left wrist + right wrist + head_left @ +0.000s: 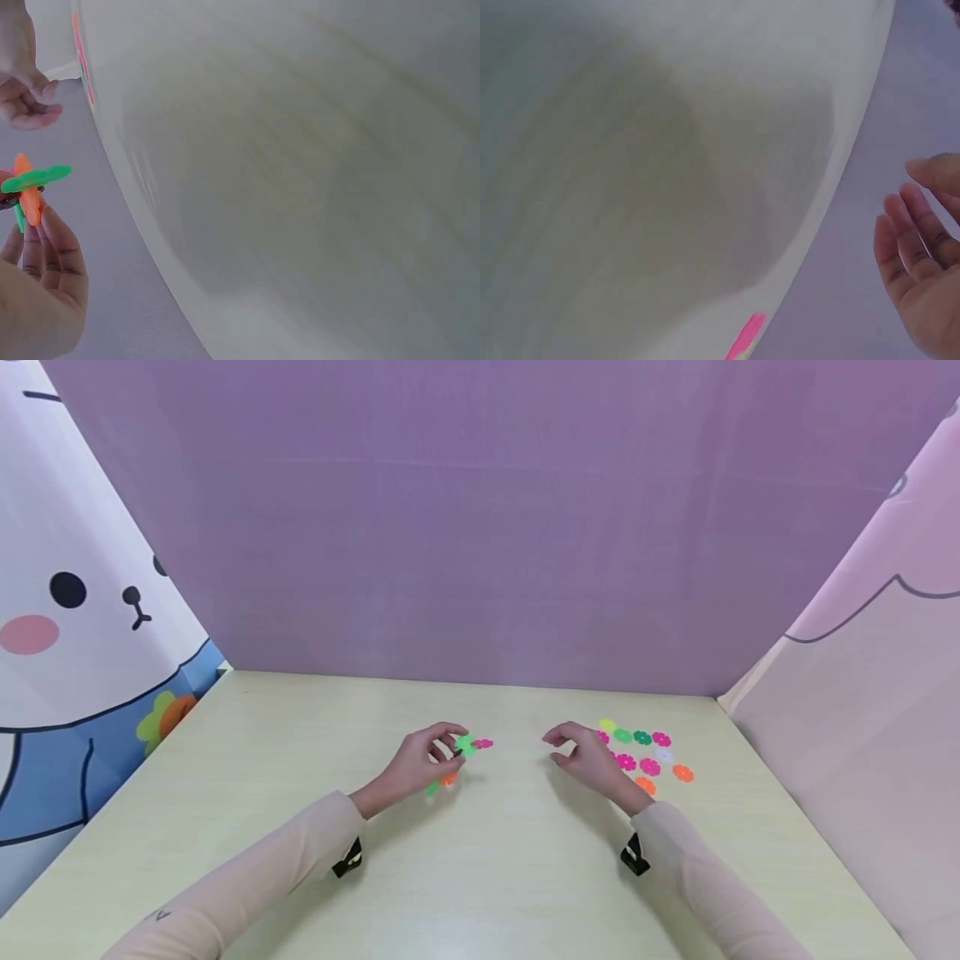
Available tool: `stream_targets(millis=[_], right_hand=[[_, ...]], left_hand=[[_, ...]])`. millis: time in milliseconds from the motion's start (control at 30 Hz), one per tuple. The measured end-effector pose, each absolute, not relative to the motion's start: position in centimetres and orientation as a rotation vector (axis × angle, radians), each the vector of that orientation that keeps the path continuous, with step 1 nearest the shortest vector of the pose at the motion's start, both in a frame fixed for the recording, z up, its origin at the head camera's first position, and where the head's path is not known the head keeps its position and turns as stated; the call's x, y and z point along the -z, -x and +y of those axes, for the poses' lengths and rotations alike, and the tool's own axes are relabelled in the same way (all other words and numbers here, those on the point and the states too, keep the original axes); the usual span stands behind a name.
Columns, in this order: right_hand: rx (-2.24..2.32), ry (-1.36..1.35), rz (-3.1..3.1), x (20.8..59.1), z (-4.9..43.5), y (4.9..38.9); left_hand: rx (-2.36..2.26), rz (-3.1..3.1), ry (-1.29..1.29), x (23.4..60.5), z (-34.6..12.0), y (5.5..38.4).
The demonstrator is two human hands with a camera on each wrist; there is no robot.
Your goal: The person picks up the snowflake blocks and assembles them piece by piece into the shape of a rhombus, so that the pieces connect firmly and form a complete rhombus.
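Note:
My left hand (pixel 415 763) pinches a small cluster of flower-shaped plastic discs just above the table. A bright green disc (pixel 465 744) faces up between thumb and fingers, and a pink disc (pixel 483 743) juts out to its right. Below the hand show an orange disc (pixel 448 779) and a second green piece (pixel 432 789). In the left wrist view, the orange disc (pixel 30 204) crosses a green disc (pixel 39 178) at an angle. Some of the cluster is hidden by fingers. To the right, my right hand (pixel 588 762) hovers with loosely bent fingers, thumb apart, holding nothing.
Several loose flower discs lie beside and partly behind the right hand, among them a yellow (pixel 607 724), a dark green (pixel 642 737), a white (pixel 663 755) and an orange one (pixel 683 772). A purple cloth (pixel 480 543) stands behind the pale table (pixel 465 877).

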State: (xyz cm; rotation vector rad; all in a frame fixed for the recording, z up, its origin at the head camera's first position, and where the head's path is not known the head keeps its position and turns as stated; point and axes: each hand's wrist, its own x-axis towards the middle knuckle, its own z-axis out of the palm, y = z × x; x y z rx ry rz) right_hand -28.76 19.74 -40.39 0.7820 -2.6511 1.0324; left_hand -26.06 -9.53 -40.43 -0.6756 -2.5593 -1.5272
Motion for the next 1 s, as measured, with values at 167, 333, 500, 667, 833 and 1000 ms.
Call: stream_targets(millis=[167, 333, 500, 667, 833, 1000], right_hand=[[-0.956, -0.770, -2.689, 40.5, 21.8, 29.1], [-0.914, -0.720, -2.752, 40.6, 23.9, 29.6], [-0.862, -0.672, -2.794, 40.6, 25.6, 29.9], [-0.824, -0.655, -2.840, 40.7, 26.6, 30.1], [-0.824, -0.618, -2.915, 41.0, 27.3, 30.5], [-0.815, -0.578, -2.976, 41.4, 27.8, 31.1]], left_hand=[[1.521, -2.564, 0.667, 40.6, -9.4, 26.1], [1.533, -2.558, 0.674, 40.6, -9.3, 26.2], [1.539, -2.543, 0.667, 40.4, -9.4, 26.1], [1.537, -2.543, 0.660, 40.4, -9.6, 26.1], [1.529, -2.536, 0.669, 40.5, -9.7, 26.2], [1.530, -2.531, 0.664, 40.5, -9.6, 26.2]])
